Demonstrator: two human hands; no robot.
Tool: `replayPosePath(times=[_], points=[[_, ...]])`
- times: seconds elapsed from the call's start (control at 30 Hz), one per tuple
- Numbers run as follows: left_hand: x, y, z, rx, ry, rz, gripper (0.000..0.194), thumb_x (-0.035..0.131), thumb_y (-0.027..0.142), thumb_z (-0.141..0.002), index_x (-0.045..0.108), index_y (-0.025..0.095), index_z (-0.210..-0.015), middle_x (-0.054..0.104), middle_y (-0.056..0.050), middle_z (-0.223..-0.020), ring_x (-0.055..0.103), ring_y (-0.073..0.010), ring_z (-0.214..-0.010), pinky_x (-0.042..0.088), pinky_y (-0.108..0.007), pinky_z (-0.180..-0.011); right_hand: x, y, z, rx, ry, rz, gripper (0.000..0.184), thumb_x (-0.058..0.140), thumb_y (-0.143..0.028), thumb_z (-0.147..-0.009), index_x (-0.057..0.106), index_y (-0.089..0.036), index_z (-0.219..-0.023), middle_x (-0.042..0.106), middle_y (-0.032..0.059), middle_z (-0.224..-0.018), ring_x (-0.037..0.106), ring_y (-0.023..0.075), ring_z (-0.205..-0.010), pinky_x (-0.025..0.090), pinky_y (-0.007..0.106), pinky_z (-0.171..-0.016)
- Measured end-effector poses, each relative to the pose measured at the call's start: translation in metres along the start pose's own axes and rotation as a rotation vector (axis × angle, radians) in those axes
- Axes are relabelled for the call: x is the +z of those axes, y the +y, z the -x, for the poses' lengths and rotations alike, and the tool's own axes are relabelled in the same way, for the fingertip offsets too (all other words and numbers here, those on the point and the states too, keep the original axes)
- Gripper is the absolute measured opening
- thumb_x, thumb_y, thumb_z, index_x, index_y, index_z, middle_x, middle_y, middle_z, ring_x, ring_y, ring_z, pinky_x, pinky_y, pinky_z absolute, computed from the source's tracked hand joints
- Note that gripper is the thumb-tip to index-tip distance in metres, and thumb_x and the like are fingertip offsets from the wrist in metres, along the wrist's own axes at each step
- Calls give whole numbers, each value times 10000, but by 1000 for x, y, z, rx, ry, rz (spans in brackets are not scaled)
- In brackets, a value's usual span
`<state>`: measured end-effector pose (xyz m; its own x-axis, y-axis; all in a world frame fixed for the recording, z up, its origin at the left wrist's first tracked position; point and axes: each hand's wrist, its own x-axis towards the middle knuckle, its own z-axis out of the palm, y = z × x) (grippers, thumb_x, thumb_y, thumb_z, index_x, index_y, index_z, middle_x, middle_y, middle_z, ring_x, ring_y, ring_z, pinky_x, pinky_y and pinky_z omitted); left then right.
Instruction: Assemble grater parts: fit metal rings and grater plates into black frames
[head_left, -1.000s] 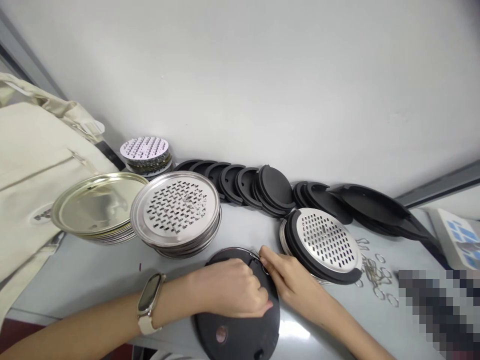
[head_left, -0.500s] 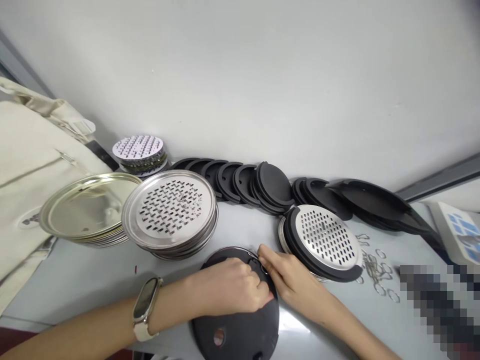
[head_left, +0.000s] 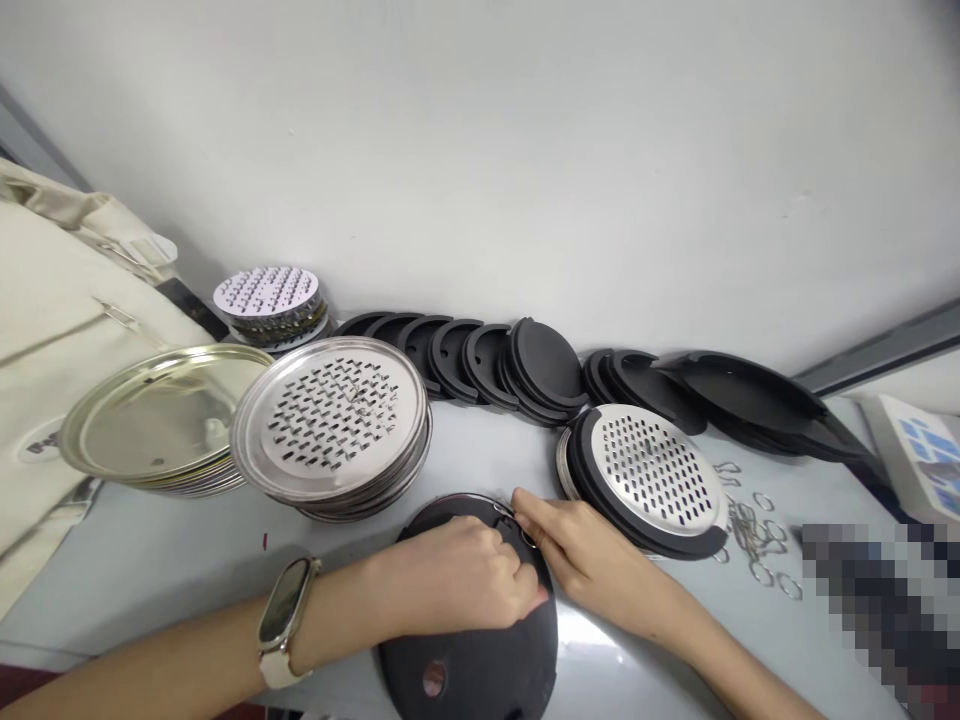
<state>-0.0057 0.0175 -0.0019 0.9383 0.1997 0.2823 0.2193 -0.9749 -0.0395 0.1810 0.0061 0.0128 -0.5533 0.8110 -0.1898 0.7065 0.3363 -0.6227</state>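
A round black plastic plate (head_left: 469, 665) lies in front of me at the table's near side, a metal rim showing along its far edge. My left hand (head_left: 469, 575), watch on the wrist, rests over the plate with its fingers curled closed; whatever is under them is hidden. At the plate's upper right edge, my right hand (head_left: 566, 540) pinches a small metal wire clip with a ring (head_left: 529, 540). Just right of that hand is a stack of black holders topped by a silver grater disc (head_left: 660, 470).
Grater plates (head_left: 330, 415) and gold-toned round trays (head_left: 172, 410) are stacked at left, small grater discs (head_left: 268, 292) behind. Black holders (head_left: 547, 365) line the wall (head_left: 480, 150). Loose clips and rings (head_left: 757, 535) lie at right near a box (head_left: 919, 455). A cream bag (head_left: 60, 330) stands far left.
The view has shifted slightly, so the stacks at left sit a little further left. Both hands keep nearly the same pose at the plate's edge.
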Motion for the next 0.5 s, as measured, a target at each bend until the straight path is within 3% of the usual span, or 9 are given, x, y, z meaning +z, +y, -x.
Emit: replayPosePath(times=[0.5], points=[[0, 1, -1, -13, -13, -2, 217, 561, 225, -892, 469, 186, -699, 568, 14, -574, 575, -155, -497, 355, -293, -406, -5, -2, 1, -1, -34, 90, 220, 349, -47, -868, 268, -235, -785, 357, -64, -584, 338, 114, -487, 197, 256, -509]])
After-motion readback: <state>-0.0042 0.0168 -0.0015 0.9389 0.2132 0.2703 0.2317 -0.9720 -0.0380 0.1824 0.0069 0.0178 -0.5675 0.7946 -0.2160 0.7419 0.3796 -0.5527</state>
